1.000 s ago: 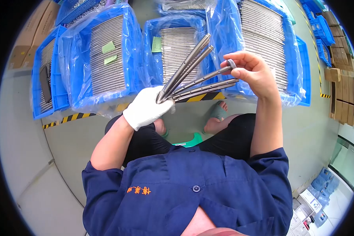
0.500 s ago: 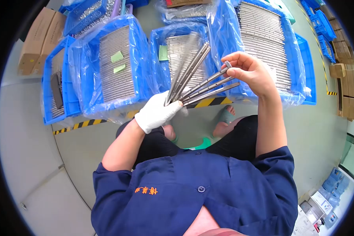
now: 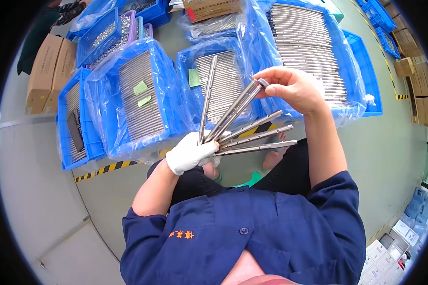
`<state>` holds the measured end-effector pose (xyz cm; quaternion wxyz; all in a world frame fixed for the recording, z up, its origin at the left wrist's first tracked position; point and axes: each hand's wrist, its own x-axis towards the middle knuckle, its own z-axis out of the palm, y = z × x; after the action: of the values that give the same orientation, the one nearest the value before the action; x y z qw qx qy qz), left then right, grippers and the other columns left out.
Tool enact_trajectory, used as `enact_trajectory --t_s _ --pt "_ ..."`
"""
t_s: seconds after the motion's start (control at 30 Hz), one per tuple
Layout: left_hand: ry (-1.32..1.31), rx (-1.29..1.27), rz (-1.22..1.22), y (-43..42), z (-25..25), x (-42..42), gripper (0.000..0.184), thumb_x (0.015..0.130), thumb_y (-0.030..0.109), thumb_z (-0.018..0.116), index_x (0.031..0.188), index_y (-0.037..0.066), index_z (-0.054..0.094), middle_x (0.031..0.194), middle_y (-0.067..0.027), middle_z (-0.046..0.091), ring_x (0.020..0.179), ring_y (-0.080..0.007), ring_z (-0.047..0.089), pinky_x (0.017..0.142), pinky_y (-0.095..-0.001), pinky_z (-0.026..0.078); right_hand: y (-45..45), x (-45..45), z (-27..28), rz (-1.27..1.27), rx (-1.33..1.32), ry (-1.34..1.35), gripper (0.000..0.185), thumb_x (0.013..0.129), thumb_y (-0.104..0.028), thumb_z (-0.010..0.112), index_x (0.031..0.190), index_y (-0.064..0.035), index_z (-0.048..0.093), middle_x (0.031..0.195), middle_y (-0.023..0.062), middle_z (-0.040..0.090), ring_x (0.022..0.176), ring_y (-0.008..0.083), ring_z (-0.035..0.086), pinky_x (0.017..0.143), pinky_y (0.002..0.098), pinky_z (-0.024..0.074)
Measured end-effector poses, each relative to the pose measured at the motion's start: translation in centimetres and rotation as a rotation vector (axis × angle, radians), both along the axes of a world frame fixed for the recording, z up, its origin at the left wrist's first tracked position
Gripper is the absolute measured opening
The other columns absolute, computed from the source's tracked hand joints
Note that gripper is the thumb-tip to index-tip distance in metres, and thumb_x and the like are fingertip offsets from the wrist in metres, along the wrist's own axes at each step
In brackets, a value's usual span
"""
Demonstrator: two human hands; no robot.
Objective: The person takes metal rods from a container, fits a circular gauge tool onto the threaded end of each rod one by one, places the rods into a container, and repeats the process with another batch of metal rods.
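My left hand (image 3: 192, 152), in a white glove, is closed round the lower ends of several metal rods (image 3: 253, 127) with small holes along them. The rods fan out up and to the right over the lap. My bare right hand (image 3: 292, 89) pinches a small grey round-headed piece (image 3: 263, 83) between thumb and fingers. That piece sits at the far tip of one of the middle rods; whether it goes into the rod's end cannot be seen.
Blue plastic-lined crates hold rows of similar rods: the left crate (image 3: 164, 107), the middle crate (image 3: 181, 71) and the right crate (image 3: 354, 90). Green paper slips (image 3: 140, 87) lie on some. Cardboard boxes (image 3: 45, 71) stand at left. Another person's dark sleeve (image 3: 40, 35) shows at top left.
The rods in my left hand have spread further apart. My right hand has moved the grey piece from a rod on the right to the tip of a middle rod. The view has shifted slightly.
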<state>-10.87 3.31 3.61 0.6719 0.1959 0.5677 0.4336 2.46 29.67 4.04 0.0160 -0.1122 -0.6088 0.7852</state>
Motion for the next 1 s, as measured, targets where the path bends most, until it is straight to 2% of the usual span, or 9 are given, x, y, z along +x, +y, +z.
enact_trajectory --t_s 0.07,0.3,0.4,0.5,0.6,0.63,0.73,1.0 --pt "-0.005 0.04 -0.005 0.0 -0.1 0.2 0.045 0.086 0.032 0.058 0.118 0.001 0.054 0.07 -0.0047 0.059 0.062 -0.0112 0.056 0.053 -0.0235 0.042 0.1 0.0 0.0 0.056 -0.07 0.075 0.033 0.08 -0.008 0.063 0.112 0.0 0.057 0.096 0.0092 0.064 0.091 0.0158 0.062 0.085 0.0291 0.0478" --pt "-0.009 0.036 -0.033 -0.8 -1.4 -0.1 0.046 0.085 0.035 0.058 0.117 0.002 0.055 0.067 -0.0035 0.058 0.059 -0.0094 0.054 0.051 -0.0222 0.039 -0.3 -0.2 0.0 0.074 -0.135 0.089 0.029 0.081 -0.007 0.064 0.108 -0.0001 0.058 0.095 0.008 0.064 0.088 0.0147 0.061 0.084 0.029 0.0485" --pt "0.022 0.054 0.006 -0.5 -1.1 0.5 0.043 0.085 0.034 0.058 0.114 0.002 0.057 0.065 -0.0022 0.058 0.056 -0.0073 0.051 0.048 -0.0212 0.037 -0.1 0.2 1.0 0.044 0.07 -0.037 0.03 0.079 -0.006 0.067 0.107 -0.0012 0.058 0.094 0.0064 0.064 0.088 0.0121 0.06 0.082 0.0268 0.048" --pt "0.021 0.011 -0.032 -0.6 -1.2 0.1 0.046 0.083 0.035 0.06 0.109 -0.002 0.058 0.067 -0.0047 0.059 0.05 -0.0058 0.049 0.041 -0.0188 0.033 -0.5 0.1 1.0 0.059 0.148 -0.112 0.036 0.076 -0.003 0.068 0.109 0.0019 0.057 0.097 0.0079 0.063 0.087 0.0138 0.061 0.082 0.0267 0.0495" --pt "0.043 -0.007 -0.005 -0.5 -1.1 0.1 0.046 0.083 0.036 0.06 0.108 -0.002 0.059 0.062 -0.0045 0.058 0.048 -0.006 0.048 0.04 -0.0188 0.032 -0.6 -0.2 0.0 0.048 0.085 -0.109 0.033 0.076 -0.001 0.067 0.108 0.0016 0.058 0.097 0.0074 0.063 0.087 0.0135 0.061 0.082 0.0263 0.0492" --pt "0.016 -0.015 -0.012 -0.5 -1.1 0.0 0.047 0.081 0.038 0.062 0.109 0.0 0.059 0.062 -0.0025 0.056 0.048 -0.0055 0.047 0.041 -0.0192 0.032 -0.5 -0.2 -0.5 0.043 0.044 -0.065 0.032 0.077 -0.006 0.068 0.107 -0.0011 0.059 0.092 0.0056 0.064 0.086 0.011 0.06 0.081 0.0252 0.0477" --pt "0.037 -0.014 -0.045 -0.4 -0.8 0.2 0.027 0.086 0.029 0.056 0.092 0.003 0.059 0.062 -0.0024 0.056 0.052 -0.0079 0.051 0.047 -0.0219 0.04 0.5 0.3 0.3 -0.05 0.173 -0.01 0.032 0.078 -0.006 0.067 0.108 -0.0014 0.059 0.093 0.0061 0.064 0.086 0.012 0.06 0.081 0.0256 0.0477" --pt "0.023 -0.059 -0.08 -0.4 -1.2 0.3 0.028 0.086 0.03 0.057 0.093 0.002 0.057 0.063 -0.0036 0.055 0.053 -0.0095 0.052 0.047 -0.0234 0.042 -0.2 0.4 0.1 0.047 -0.011 0.113 0.033 0.079 -0.004 0.064 0.11 -0.0001 0.057 0.098 0.0074 0.064 0.089 0.0123 0.06 0.08 0.0241 0.0475"
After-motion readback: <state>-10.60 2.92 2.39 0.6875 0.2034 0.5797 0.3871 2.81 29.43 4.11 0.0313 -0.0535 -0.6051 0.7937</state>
